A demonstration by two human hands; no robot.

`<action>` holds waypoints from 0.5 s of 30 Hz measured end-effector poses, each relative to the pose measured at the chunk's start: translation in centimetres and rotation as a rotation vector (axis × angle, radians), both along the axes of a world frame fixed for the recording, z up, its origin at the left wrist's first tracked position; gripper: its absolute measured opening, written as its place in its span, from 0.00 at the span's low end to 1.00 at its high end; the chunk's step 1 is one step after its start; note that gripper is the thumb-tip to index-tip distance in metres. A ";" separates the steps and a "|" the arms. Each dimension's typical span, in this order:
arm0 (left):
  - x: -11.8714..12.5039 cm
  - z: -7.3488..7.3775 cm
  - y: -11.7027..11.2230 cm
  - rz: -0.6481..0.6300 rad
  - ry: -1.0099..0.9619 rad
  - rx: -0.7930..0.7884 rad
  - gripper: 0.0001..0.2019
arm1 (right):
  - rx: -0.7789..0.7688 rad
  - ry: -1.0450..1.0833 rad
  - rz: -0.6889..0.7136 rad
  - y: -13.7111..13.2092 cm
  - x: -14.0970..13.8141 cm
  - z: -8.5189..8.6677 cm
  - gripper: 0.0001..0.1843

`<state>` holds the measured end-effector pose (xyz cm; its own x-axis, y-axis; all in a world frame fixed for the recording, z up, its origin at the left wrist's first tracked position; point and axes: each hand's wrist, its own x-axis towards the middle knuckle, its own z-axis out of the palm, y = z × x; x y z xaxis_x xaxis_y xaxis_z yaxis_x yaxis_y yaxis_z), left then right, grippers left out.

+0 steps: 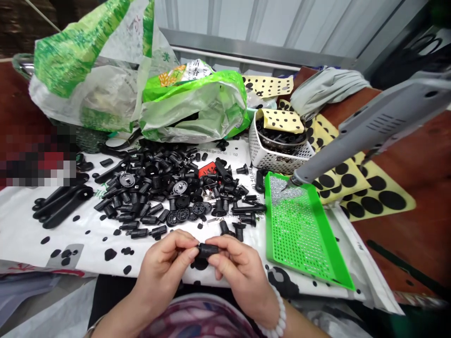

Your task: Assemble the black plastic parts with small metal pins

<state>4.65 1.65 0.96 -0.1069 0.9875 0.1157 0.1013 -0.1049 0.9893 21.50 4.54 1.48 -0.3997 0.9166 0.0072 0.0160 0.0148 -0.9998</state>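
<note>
Between my two hands, at the near edge of the white cloth, is a small black ribbed plastic cylinder (207,250). My left hand (168,260) pinches its left end between thumb and forefinger. On the right end, the thumb and fingers of my right hand (235,263) are closed; a white bead bracelet circles that wrist. Just beyond my fingers spreads a heap of similar black plastic parts (155,188), with cylinders, round discs and handles mixed together. Whether a smaller piece sits at the cylinder's left end is hidden by my fingertips.
A green perforated tray (299,239) with many tiny silvery pieces lies right, under a grey electric screwdriver (355,136). Behind stand a white basket (271,157) and green-white plastic bags (197,112). Sheets of black round stickers (373,197) lie right; black handles (63,206) lie left.
</note>
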 end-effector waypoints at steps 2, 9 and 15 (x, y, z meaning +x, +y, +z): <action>-0.1 -0.4 -0.1 -0.019 0.087 0.100 0.05 | -0.138 0.045 0.010 -0.1 -0.1 0.0 0.09; 0.4 -0.6 -0.4 0.040 0.098 0.083 0.05 | 0.222 -0.043 -0.116 -0.7 -0.3 -0.5 0.10; 0.0 -0.8 -0.6 0.042 0.172 0.132 0.05 | -0.081 0.032 -0.031 -0.5 -0.9 -1.0 0.08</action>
